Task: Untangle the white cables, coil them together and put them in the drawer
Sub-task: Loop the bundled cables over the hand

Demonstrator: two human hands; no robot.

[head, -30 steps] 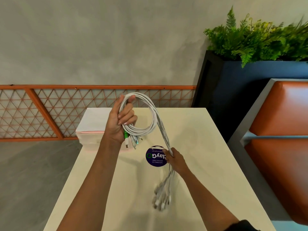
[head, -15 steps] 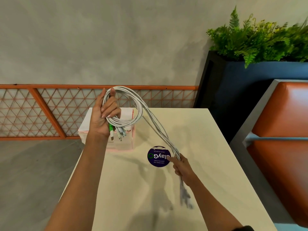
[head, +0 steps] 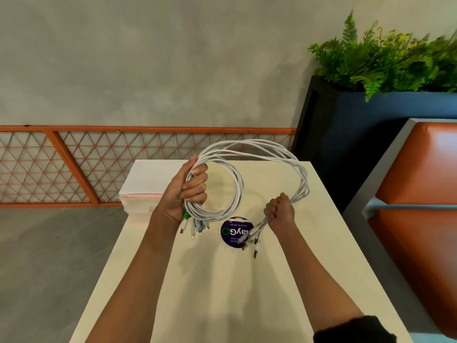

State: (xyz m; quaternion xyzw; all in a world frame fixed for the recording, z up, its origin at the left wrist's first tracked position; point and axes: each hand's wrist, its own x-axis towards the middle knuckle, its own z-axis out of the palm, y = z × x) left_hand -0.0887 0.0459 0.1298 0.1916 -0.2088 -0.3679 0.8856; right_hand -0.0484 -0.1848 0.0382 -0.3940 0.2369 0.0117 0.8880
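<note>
Item: bundle of thin white cables point(head: 239, 184), several strands run together; held in the air over a long cream-topped bench point(head: 247, 293), touching it nowhere visible; partly wound into a round coil, the rest swung out in a wider open loop toward the far right and back down.

Left hand point(head: 190, 191): fingers point(head: 196, 188) curled tight round the left side of the coil, thumb laid up along it; one set of plug ends, among them a green-collared connector point(head: 185, 216), hanging just below the fist.

Right hand point(head: 280, 210): closed in a fist round the loose run near its free end; second set of plug ends point(head: 249, 237) fanned out below and to the left, blurred, above a round dark purple sticker point(head: 228, 233) on the bench.

Governing relation: unwound loop lying up and to the right of the coil, long axis running from left fist to right fist; right hand nearer the free end, left hand the anchor; next move, as judged: one more turn laid from right to left onto the coil; risk, as judged: strands splaying, plugs snagging in the loop.

Containers: white-topped box with pinkish translucent sides point(head: 153, 179) at the far left corner of the bench, beyond the left hand; possibly the drawer, not possible to tell; contents hidden; no cable inside it.

Surroundings: orange lattice railing point(head: 74, 164); dark blue planter of green ferns point(head: 395, 107); orange upholstered seat point(head: 420, 169).
</note>
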